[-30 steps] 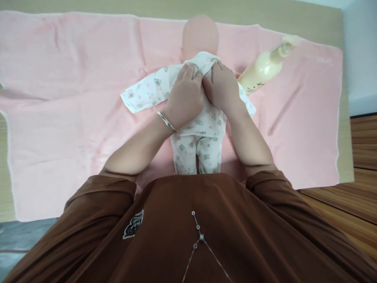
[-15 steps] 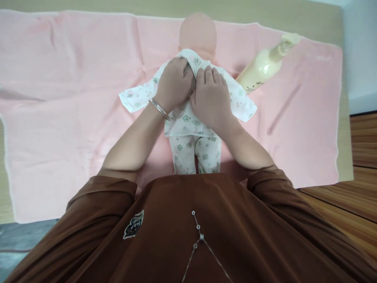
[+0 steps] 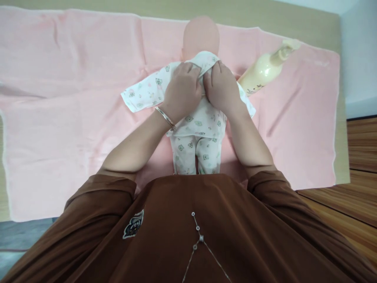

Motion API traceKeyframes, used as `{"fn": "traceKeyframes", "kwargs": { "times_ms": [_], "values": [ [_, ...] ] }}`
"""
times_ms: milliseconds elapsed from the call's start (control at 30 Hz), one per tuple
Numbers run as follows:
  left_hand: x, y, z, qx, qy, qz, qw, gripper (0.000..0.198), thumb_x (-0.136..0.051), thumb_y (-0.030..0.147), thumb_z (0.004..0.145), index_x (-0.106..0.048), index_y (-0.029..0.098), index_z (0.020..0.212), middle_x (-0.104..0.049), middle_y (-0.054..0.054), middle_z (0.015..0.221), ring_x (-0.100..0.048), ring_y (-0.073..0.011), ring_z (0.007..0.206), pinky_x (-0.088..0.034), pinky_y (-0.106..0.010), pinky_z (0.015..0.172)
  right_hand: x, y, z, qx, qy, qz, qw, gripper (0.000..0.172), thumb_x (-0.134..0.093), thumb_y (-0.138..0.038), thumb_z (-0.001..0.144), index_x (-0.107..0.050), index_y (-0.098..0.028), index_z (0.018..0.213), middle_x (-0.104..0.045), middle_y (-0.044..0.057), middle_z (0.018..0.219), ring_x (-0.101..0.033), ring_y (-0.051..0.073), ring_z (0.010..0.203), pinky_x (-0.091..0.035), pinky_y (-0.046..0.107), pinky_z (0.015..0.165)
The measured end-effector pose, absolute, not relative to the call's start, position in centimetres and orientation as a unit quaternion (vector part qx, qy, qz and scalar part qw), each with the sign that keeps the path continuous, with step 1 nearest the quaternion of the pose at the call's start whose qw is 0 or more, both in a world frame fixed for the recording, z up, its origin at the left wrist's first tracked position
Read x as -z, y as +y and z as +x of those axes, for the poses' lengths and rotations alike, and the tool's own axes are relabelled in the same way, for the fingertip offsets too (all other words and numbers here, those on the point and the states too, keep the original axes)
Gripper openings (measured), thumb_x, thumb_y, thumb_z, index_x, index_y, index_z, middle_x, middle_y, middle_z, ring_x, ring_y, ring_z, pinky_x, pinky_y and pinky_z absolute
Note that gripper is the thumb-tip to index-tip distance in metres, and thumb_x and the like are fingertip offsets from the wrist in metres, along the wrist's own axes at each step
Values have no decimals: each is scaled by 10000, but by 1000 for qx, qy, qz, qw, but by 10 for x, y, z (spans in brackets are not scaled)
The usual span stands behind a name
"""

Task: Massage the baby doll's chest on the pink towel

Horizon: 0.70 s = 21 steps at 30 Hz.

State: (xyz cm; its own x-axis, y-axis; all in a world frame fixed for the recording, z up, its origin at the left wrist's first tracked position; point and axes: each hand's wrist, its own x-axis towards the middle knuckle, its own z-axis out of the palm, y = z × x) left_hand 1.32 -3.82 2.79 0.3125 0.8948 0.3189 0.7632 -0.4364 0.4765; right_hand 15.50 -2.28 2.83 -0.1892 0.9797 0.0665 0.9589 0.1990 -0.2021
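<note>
A doll lies lengthwise in front of me, its smooth bald head [image 3: 201, 37] at the far end and no facial features showing. It wears a white printed shirt [image 3: 144, 91] and matching trousers [image 3: 183, 155]. My left hand [image 3: 184, 92], with a silver bangle at the wrist, is closed on the shirt's upper part below the neck. Beside it, my right hand [image 3: 223, 87] has its fingers curled into the same cloth. Between the hands the fabric is bunched and raised in a fold. My fingertips are partly hidden in it.
Under the doll is a pink cloth [image 3: 88, 118] with some creases, spread over a wooden table [image 3: 319, 29]. A pale yellow pump bottle [image 3: 262, 70] lies tilted at the doll's right. Wood-grain boards [image 3: 363, 145] show beyond the table's right edge.
Both hands have shifted slightly right, and my right hand has gone from lying flatter on the shirt to curled fingers. The cloth near the neck is now more gathered and lifted.
</note>
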Motion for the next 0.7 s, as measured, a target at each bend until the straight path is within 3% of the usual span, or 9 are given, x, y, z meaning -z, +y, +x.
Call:
{"fn": "traceKeyframes", "kwargs": {
  "times_ms": [100,167,300,400,533,700],
  "values": [
    [-19,-23,6,-300,551,771,108,231,-356,123,866,-533,239,773,-567,-63,853,-530,-240,889,-429,-384,811,-40,-46,145,-4,-800,-597,61,564,-279,-329,902,-317,30,1335,-371,168,1365,-330,284,1244,-264,410,1071],
    [-11,-14,3,-293,572,758,107,254,-349,184,909,-504,254,720,-565,-55,811,-524,-239,837,-413,-392,760,-46,-60,138,-3,-799,-598,62,559,-297,-338,895,-301,-34,1364,-349,124,1391,-288,278,1274,-248,399,1088],
    [2,-7,3,-286,586,749,120,244,-297,327,982,-508,289,866,-545,-36,949,-456,-208,936,-380,-400,849,-48,-58,136,-14,-786,-612,87,428,-280,-327,895,-417,-171,1269,-479,80,1269,-379,269,1183,-343,385,1020],
    [7,-7,6,-298,583,746,119,199,-312,334,969,-503,280,976,-526,-46,1007,-423,-228,994,-342,-425,914,-39,-40,145,-24,-781,-615,106,367,-270,-362,925,-492,-158,1135,-550,112,1133,-463,273,1063,-393,389,945],
    [14,-4,7,-310,579,746,113,177,-373,309,953,-495,234,1059,-516,-65,1033,-420,-226,1008,-330,-401,925,-26,-21,153,-40,-748,-654,102,410,-306,-514,923,-508,-169,1015,-584,139,1025,-513,325,971,-396,462,883],
    [24,5,10,-292,611,732,77,135,-462,306,943,-483,226,1049,-519,-52,1027,-425,-204,981,-336,-385,896,-21,-18,155,-22,-760,-638,119,359,-313,-502,930,-483,-195,1002,-580,122,1009,-516,306,949,-402,443,851]
  ]
}}
